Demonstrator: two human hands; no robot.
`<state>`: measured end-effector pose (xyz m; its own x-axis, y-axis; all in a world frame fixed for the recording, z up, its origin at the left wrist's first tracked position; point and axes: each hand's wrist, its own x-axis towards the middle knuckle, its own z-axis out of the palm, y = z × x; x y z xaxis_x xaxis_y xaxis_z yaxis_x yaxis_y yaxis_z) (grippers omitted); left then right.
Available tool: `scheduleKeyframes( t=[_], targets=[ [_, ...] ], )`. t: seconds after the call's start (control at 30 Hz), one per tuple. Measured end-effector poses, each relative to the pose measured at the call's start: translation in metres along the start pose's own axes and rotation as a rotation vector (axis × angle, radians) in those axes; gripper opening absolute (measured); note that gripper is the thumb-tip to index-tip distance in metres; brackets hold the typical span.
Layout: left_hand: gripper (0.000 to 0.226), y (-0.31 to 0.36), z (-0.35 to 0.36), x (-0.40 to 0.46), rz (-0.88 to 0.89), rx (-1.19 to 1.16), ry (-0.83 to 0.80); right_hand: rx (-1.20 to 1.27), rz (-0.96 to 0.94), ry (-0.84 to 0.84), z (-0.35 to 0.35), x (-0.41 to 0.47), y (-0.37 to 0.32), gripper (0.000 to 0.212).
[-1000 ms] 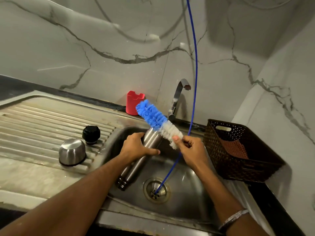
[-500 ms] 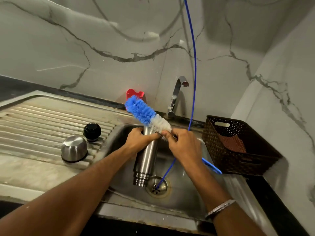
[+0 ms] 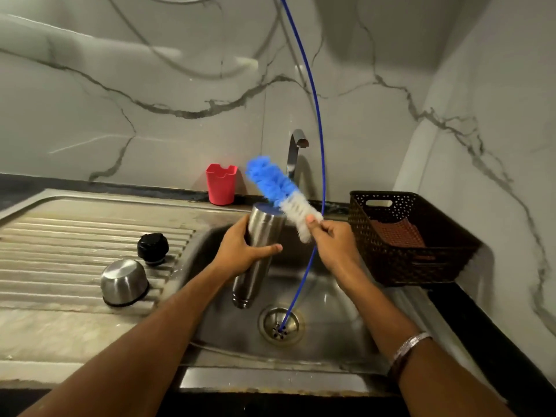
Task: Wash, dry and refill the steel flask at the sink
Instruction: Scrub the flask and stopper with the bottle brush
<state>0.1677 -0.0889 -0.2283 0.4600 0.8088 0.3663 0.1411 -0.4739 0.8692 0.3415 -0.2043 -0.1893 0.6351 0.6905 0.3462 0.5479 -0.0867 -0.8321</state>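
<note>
The steel flask (image 3: 261, 236) hangs upside down over the sink basin (image 3: 328, 299), its threaded mouth pointing at the drain and its blue base up. My left hand (image 3: 240, 251) grips it around the middle. My right hand (image 3: 331, 245) pinches the white end of a blue-and-white bottle brush (image 3: 279, 194), whose blue bristles stick up and left just above the flask's base. On the ribbed drainboard to the left lie the flask's steel cup lid (image 3: 125, 281) and its black stopper (image 3: 152, 248).
A tap (image 3: 296, 152) stands behind the basin, with a red holder (image 3: 221, 188) to its left. A thin blue tube (image 3: 316, 115) drops from above into the drain (image 3: 281, 326). A dark woven basket (image 3: 412, 236) sits on the counter at the right.
The flask has swung from a slant to nearly vertical, mouth down. The brush has stayed above its base, shifting slightly up and right with my right hand.
</note>
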Motion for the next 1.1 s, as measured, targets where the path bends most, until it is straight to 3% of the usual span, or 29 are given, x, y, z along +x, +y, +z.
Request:
scheduleKeyframes(
  t=[0.17,0.33,0.47,0.63,0.77,0.87,0.97,1.1],
  targets=[
    [0.091,-0.003,-0.007,-0.005,0.02,0.153,-0.007,-0.183,-0.132,-0.183,-0.007,-0.006,-0.008,0.045],
    [0.088,-0.004,-0.004,-0.011,0.111,0.147,-0.023,-0.415,-0.18,-0.045,-0.017,-0.013,-0.013,0.045],
    [0.088,-0.007,-0.007,-0.01,0.048,0.128,0.05,-0.352,-0.193,-0.169,-0.014,-0.018,-0.018,0.042],
    [0.085,-0.001,0.0,-0.013,0.057,0.141,0.007,-0.478,-0.187,-0.068,-0.023,-0.013,-0.016,0.042],
    [0.094,-0.002,0.008,-0.015,0.068,0.142,0.032,-0.278,-0.216,-0.119,-0.012,-0.012,-0.02,0.044],
    [0.088,0.0,0.004,-0.012,0.033,0.132,0.103,-0.221,-0.219,-0.125,-0.009,-0.011,-0.011,0.04],
    [0.079,-0.002,0.002,-0.01,0.014,0.068,0.121,-0.063,-0.16,-0.099,-0.003,-0.01,0.003,0.033],
    [0.096,0.001,0.008,-0.008,0.056,0.073,0.132,0.218,-0.019,-0.075,0.013,-0.014,-0.008,0.023]
  ],
)
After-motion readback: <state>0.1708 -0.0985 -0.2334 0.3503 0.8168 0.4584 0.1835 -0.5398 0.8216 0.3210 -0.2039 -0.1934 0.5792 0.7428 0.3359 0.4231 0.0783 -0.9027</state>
